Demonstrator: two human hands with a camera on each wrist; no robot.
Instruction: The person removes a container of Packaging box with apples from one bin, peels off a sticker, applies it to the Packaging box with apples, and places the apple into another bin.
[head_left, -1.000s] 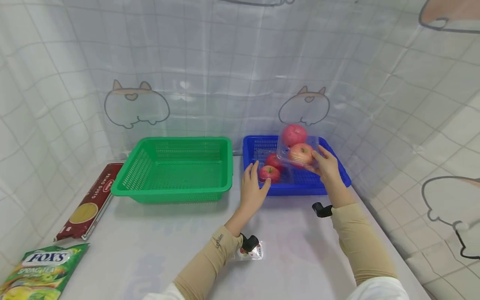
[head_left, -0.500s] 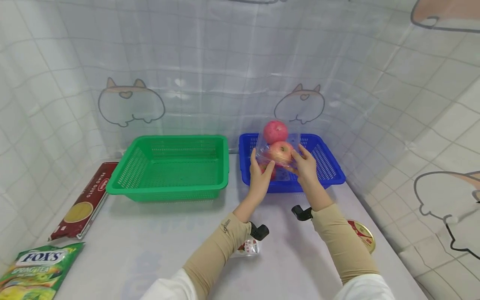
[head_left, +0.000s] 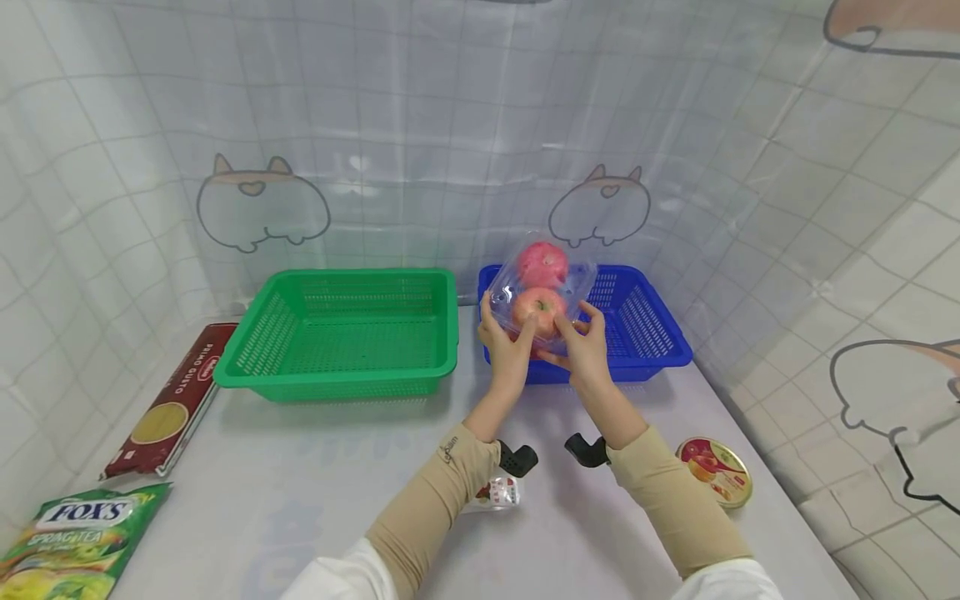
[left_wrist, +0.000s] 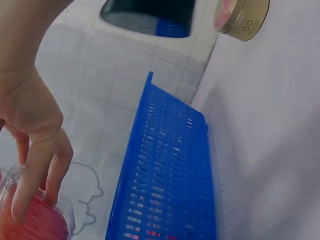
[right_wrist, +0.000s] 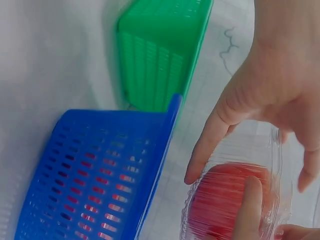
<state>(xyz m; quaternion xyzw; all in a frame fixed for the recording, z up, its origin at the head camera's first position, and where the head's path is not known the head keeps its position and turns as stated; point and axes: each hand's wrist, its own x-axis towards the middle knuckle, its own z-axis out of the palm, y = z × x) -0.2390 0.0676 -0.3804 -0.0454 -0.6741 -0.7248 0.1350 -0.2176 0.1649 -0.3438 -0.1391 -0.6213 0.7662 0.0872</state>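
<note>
Both hands grip a clear plastic tray (head_left: 505,292) of apples, held tilted above the left part of the blue basket (head_left: 637,329). Inside it are a pinkish-red apple (head_left: 543,265) and a paler apple (head_left: 538,308). My left hand (head_left: 510,354) holds the tray's near left corner, and my right hand (head_left: 588,350) its near right side, thumbs close together over the paler apple. Film wrap (right_wrist: 225,195) stretches over the fruit in the right wrist view. More red shows through the basket's slots there, mostly hidden by the hands in the head view.
A green basket (head_left: 337,383) stands left of the blue one. Farther left lie a dark red pasta pack (head_left: 176,400) and a green FOX'S bag (head_left: 86,537). A round tin (head_left: 716,472) sits by the right arm, and a small white packet (head_left: 498,492) beside the left wrist.
The right hand has brought the tray leftward. The left hand has come away from the apples in the blue basket and taken hold of the tray, which is turned and tilted.
</note>
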